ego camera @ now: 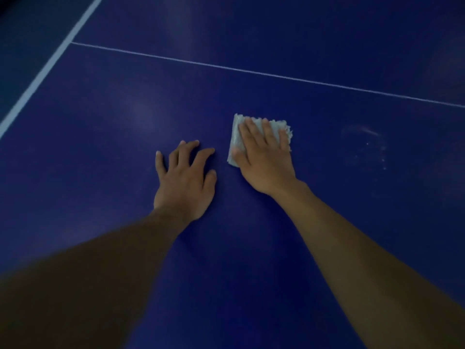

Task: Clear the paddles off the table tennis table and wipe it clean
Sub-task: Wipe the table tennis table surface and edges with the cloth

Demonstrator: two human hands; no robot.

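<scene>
You have one view, worn on your head: it looks forward and down, close over the desk (327, 222), your fingers (254, 132) mid-frame, a thin white line (226, 68) crossing beyond them.

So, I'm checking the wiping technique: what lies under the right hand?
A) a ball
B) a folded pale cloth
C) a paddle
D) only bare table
B: the right hand presses flat on the folded pale cloth, while the left hand rests on the bare table.
</scene>
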